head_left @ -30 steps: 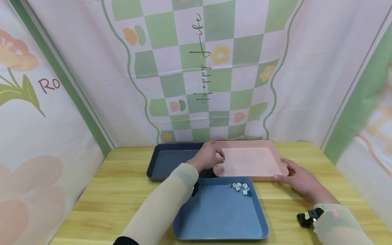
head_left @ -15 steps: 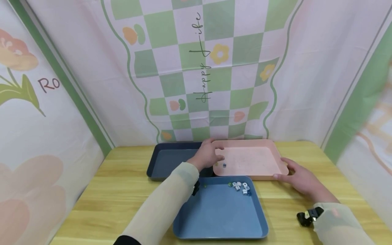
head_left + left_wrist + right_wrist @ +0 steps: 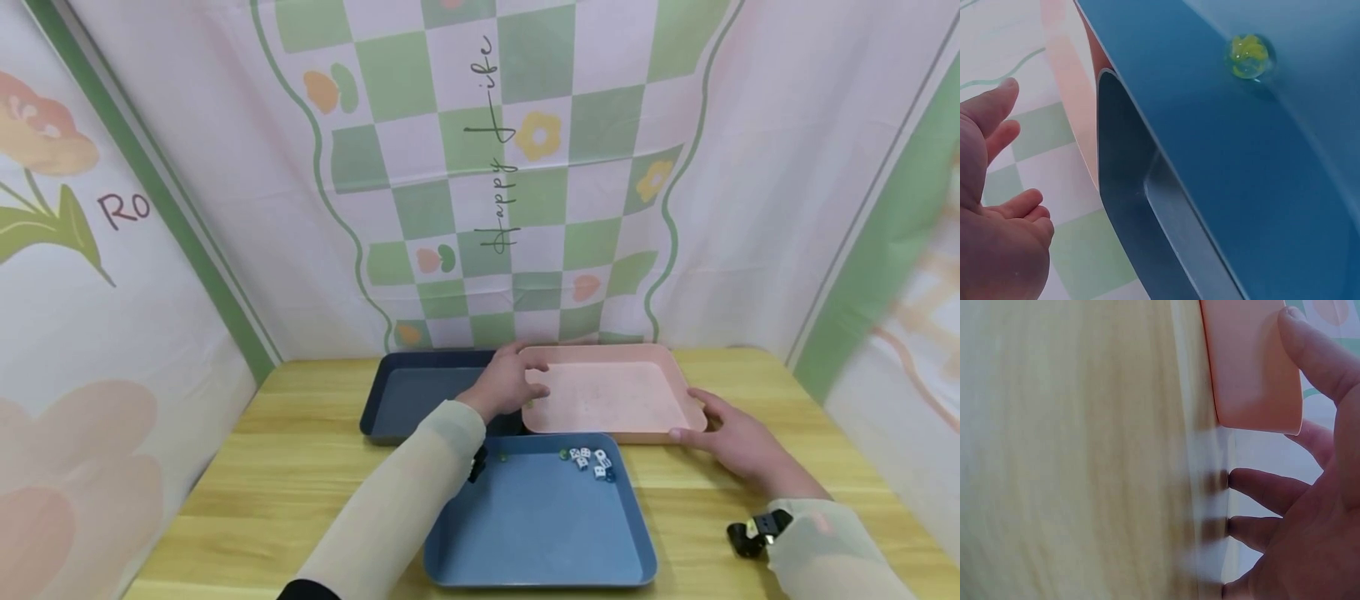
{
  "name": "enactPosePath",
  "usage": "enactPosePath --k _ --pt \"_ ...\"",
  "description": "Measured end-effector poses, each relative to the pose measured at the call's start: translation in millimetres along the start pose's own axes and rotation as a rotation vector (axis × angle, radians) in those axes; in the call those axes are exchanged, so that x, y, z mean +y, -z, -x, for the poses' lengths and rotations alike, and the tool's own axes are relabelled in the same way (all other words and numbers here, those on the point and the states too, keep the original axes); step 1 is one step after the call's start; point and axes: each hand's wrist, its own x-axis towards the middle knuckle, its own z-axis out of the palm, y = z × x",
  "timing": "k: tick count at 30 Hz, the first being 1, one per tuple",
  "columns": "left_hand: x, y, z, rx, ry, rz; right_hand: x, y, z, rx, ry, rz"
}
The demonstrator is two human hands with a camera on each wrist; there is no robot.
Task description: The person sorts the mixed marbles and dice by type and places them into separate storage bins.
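Note:
My left hand [image 3: 504, 385] hovers where the dark navy tray [image 3: 427, 400] meets the pink tray [image 3: 615, 392]. Its thumb and fingers are parted with nothing between them. A small yellowish marble [image 3: 529, 405] lies inside the pink tray's left end, beneath that hand. My right hand [image 3: 738, 442] rests against the pink tray's front right corner, thumb along the front wall and index finger at the side. In the right wrist view, the other fingertips [image 3: 1238, 478] reach down to the tabletop.
Nearer me is a blue tray [image 3: 540, 575]. Several white dice [image 3: 582, 462], a green marble [image 3: 563, 454] and a dark blue marble [image 3: 611, 476] sit in its far right corner. Another green-yellow marble [image 3: 1248, 56] lies near its far left corner. A patterned curtain [image 3: 525, 192] rises behind.
My left fingers have parted and let go of a small blue marble, which dropped into the pink tray and is now out of sight. My right hand stays in place.

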Motion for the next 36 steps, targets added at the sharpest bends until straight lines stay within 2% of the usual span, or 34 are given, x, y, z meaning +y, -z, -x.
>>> enactPosePath --k 8,19,27,32,36 --pt "1.2 0.7 3.8 -0.013 -0.005 0.033 -0.4 0.0 -0.4 -0.003 -0.003 -0.002" --pt "9.3 2.8 9.1 -0.053 -0.03 -0.013 -0.7 0.5 -0.3 0.001 -0.006 -0.001" --pt "16.1 0.6 15.0 -0.091 -0.13 -0.074 -1.6 0.8 0.1 -0.006 -0.02 -0.003" --pt "22.9 -6.8 21.0 -0.106 -0.147 -0.102 -0.1 0.4 -1.4 -0.004 -0.006 -0.017" --pt "30.0 -13.7 25.4 -0.11 -0.202 -0.14 0.8 -0.3 -1.8 -0.002 0.001 -0.017"
